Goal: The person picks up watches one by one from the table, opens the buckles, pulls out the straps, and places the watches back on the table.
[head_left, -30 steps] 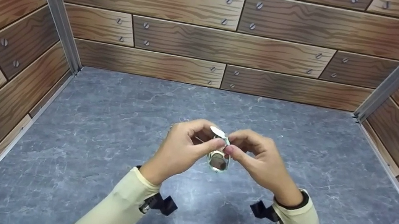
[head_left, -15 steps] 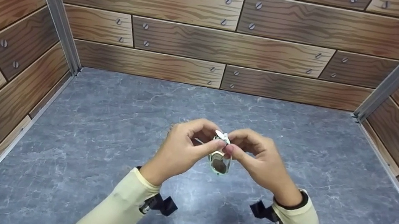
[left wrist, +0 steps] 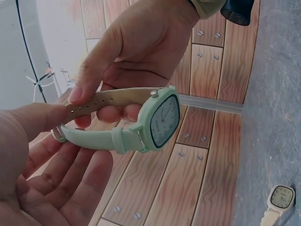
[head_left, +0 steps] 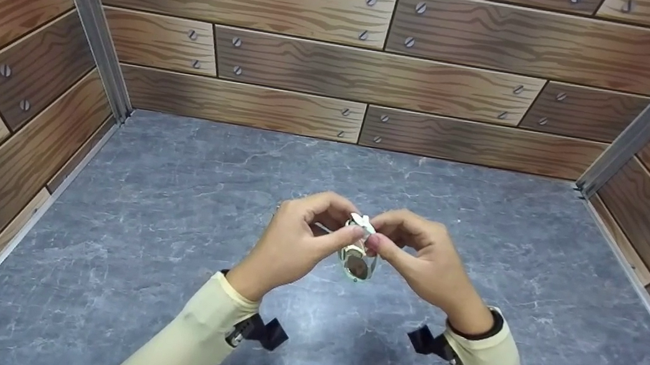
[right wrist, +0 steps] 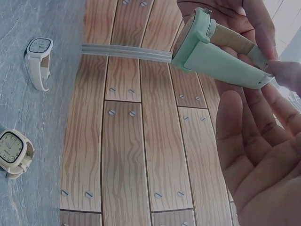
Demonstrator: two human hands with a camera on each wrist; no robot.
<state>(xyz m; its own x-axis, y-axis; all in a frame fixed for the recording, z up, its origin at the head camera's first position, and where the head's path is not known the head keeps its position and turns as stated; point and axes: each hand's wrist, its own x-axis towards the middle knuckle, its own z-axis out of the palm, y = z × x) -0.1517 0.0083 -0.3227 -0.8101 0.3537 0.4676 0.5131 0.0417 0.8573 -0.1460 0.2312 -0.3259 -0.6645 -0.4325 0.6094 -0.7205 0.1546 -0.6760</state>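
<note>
A mint-green wristwatch [head_left: 356,266] is held in the air between both hands, its strap bent into a loop. My left hand [head_left: 302,239] pinches the buckle end of the strap between thumb and fingers. The right hand [head_left: 425,258] pinches the strap part with the row of holes. In the left wrist view, the wristwatch [left wrist: 163,120] shows its square dial, side crown and strap loop, with the buckle at the left thumb. From the right wrist, the wristwatch [right wrist: 221,66] appears edge-on, and the right thumb and fingers meet at the strap's tip.
A cream watch [right wrist: 11,150] and a white watch [right wrist: 38,59] lie on the grey marbled table [head_left: 204,192]. The left wrist view also catches a pale watch [left wrist: 281,197] there. Wood-patterned walls [head_left: 315,68] with metal corner posts surround the table on three sides.
Both hands stay nearly in place. The pale strap end above the thumbs has shifted slightly right and down, and the wristwatch hanging below has turned a little.
</note>
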